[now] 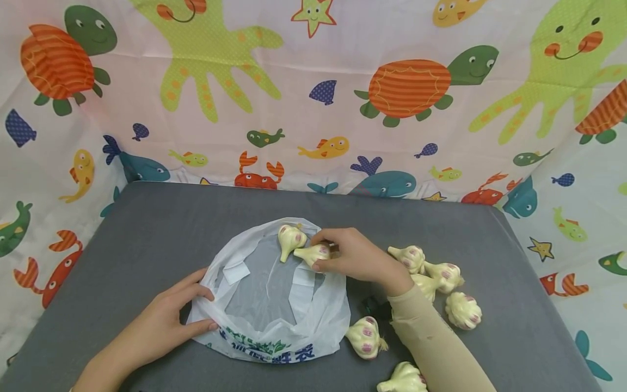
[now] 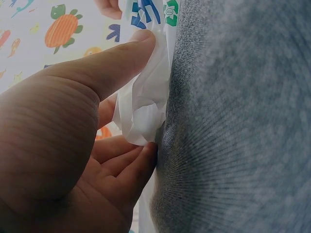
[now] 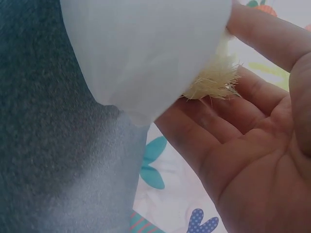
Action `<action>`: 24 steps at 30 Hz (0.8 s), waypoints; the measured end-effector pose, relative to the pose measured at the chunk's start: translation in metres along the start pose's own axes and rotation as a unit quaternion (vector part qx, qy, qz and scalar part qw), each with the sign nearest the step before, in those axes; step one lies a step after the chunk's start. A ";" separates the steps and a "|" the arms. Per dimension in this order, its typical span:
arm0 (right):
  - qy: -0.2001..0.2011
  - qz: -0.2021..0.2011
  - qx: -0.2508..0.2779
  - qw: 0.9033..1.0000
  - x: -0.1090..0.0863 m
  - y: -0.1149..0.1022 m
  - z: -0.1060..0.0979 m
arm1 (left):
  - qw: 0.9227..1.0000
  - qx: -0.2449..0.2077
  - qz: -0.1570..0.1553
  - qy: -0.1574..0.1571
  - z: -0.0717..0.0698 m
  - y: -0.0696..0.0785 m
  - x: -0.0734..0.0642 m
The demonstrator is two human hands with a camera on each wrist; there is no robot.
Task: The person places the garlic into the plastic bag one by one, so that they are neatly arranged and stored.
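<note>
The work looks only a little way along, I think. One garlic bulb [image 1: 291, 238] lies in the white bag [image 1: 325, 313], just to the left of the right grip [image 1: 351, 253], so that one looks done. The right grip pinches a second bulb [image 1: 311, 254] with its thumb and fingers. This bulb is at the far right part of the bag's mouth, and its stem points left, away from the palm. I cannot tell if it touches the bottom of the bag. The left grip [image 1: 168, 311] holds the left edge of the bag, with the thin plastic between its thumb and fingers.

Six bulbs are on the grey table [image 1: 166, 218], outside the bag, so those seem to be left to do. Three bulbs [image 1: 444, 276] bunch up to the right of the right grip, and the sleeve [image 1: 436, 337] hides a bit of one. A fourth bulb [image 1: 462, 311] sits alone, farther right. A fifth bulb [image 1: 364, 337] is nearer to the person than the right grip, just beside the bag. A sixth bulb [image 1: 405, 378] is nearer again, by the sleeve, and the view cuts it off.

I count eight bulbs, one bag and two grips.
</note>
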State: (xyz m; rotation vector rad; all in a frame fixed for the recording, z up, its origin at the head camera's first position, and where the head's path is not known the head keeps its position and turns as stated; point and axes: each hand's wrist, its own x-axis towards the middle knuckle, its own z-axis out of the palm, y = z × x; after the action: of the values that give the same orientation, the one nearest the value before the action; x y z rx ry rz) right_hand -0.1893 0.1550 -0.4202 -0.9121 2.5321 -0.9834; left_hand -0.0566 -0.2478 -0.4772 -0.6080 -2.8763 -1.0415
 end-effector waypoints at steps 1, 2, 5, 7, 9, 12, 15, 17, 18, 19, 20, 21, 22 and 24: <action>-0.001 0.000 0.002 1.000 0.000 0.000 0.001 | 1.000 -0.001 0.001 0.000 0.000 0.000 0.000; -0.001 -0.001 0.003 1.000 0.000 -0.001 0.001 | 1.000 -0.002 0.001 0.001 0.000 0.000 0.000; -0.004 -0.004 0.007 1.000 0.001 -0.003 0.003 | 1.000 -0.001 0.001 0.000 0.000 0.000 0.000; -0.006 -0.005 0.007 1.000 0.002 -0.004 0.004 | 1.000 0.001 -0.001 -0.001 -0.001 0.000 0.000; -0.008 -0.006 0.005 1.000 0.002 -0.004 0.006 | 1.000 0.002 -0.002 -0.003 -0.001 0.000 0.000; -0.008 -0.010 0.004 1.000 0.003 -0.004 0.007 | 1.000 0.004 -0.006 -0.005 -0.001 0.000 0.001; -0.008 -0.012 0.005 1.000 0.003 -0.006 0.007 | 1.000 0.006 -0.005 -0.004 -0.002 0.000 0.002; -0.008 -0.012 0.007 1.000 0.003 -0.007 0.007 | 1.000 0.007 -0.003 -0.001 -0.002 0.001 0.002; -0.009 -0.012 0.008 1.000 0.003 -0.007 0.007 | 1.000 0.007 -0.003 0.000 -0.001 0.001 0.002; -0.010 -0.013 0.010 1.000 0.003 -0.007 0.007 | 1.000 0.006 -0.003 0.000 -0.001 0.001 0.002; -0.011 -0.013 0.012 1.000 0.003 -0.008 0.008 | 1.000 0.004 -0.002 0.000 -0.001 0.001 0.002; -0.012 -0.013 0.012 1.000 0.003 -0.008 0.008 | 1.000 0.002 -0.002 -0.001 0.000 0.000 0.002; -0.013 -0.014 0.013 1.000 0.004 -0.008 0.009 | 1.000 0.002 -0.004 -0.001 0.000 0.001 0.001; -0.015 -0.014 0.011 1.000 0.004 -0.008 0.010 | 1.000 -0.001 -0.005 -0.002 0.000 0.000 0.000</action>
State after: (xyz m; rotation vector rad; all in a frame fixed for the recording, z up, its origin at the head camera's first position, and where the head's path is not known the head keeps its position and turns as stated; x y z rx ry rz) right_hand -0.1838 0.1431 -0.4215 -0.9514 2.4849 -0.9959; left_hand -0.0568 -0.2474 -0.4771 -0.5979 -2.8851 -1.0445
